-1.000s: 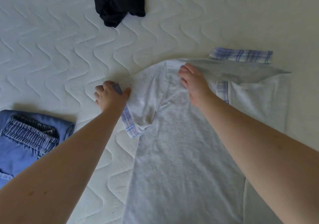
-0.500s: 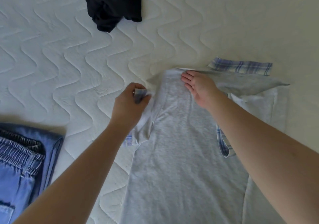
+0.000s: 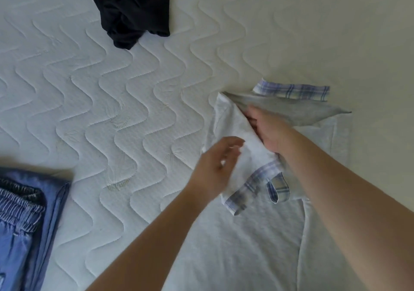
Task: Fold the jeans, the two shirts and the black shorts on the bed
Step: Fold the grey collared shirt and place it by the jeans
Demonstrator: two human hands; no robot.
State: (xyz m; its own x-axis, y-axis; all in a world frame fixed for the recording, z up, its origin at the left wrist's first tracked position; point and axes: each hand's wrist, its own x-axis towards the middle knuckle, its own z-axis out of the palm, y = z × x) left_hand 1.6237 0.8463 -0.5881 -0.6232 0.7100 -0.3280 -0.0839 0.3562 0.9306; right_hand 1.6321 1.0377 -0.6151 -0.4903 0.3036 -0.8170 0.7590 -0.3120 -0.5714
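Observation:
A light grey shirt with blue plaid cuffs and collar lies flat on the white quilted bed, at the right. Its left sleeve is folded inward across the chest, the plaid cuff pointing toward me. My left hand pinches that sleeve near its middle. My right hand lies flat on the shirt near the shoulder, its fingertips tucked under the folded sleeve. Folded blue jeans sit at the lower left. Crumpled black shorts lie at the top. Only one shirt is in view.
The shirt's plaid collar sticks out past its top edge. Wide bare mattress stretches between the jeans, the shorts and the shirt, and more lies to the upper right.
My left hand has carried the left sleeve from beside the shirt over onto its chest, covering my right fingertips. My right hand stayed at the shoulder. The view shifted left.

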